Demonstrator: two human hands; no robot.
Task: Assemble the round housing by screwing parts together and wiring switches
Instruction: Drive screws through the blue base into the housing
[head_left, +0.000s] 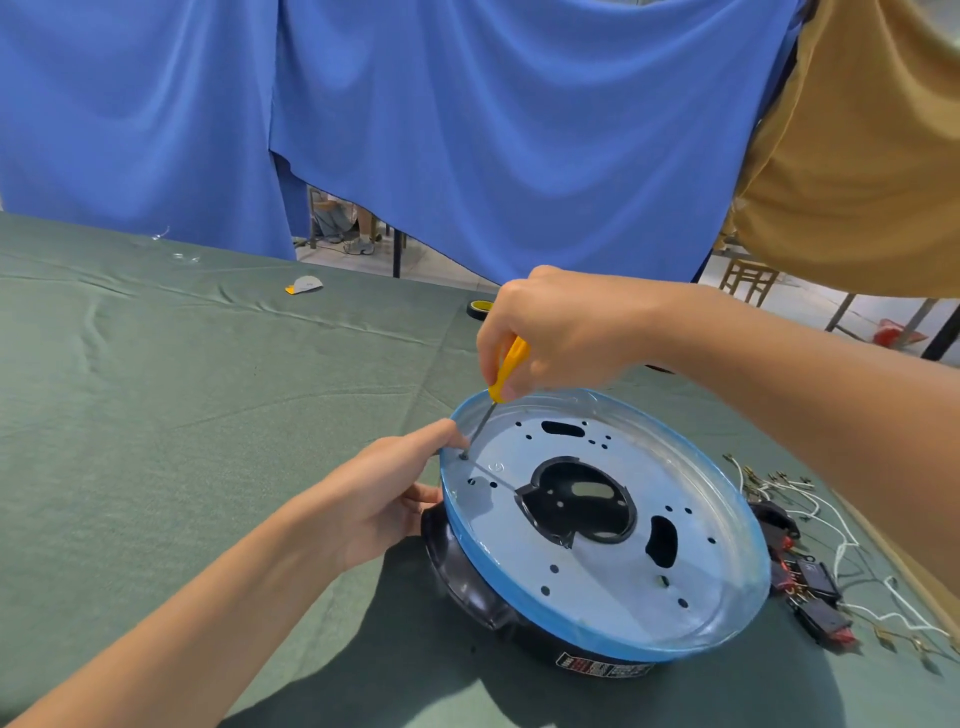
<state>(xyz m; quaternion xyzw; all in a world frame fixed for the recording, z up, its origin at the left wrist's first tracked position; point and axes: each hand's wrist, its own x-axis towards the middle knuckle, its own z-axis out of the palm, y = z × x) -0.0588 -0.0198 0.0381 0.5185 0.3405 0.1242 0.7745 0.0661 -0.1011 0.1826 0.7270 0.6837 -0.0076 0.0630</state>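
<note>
While the left hand (384, 499) pinches the rim of the round housing (613, 566) on the green table (208, 415), the right hand (561, 332) grips the screwdriver (509, 376), tilted onto a screw (463, 456), apparently mid-fastening, needing steady downward turns next.

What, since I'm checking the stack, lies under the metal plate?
Under the plate a black housing shows, below the blue rim and through the central opening. The plate covers the rest of the housing's inside. The housing stands on green cloth.

housing label (605, 666) print (too blurred) illegible
</note>
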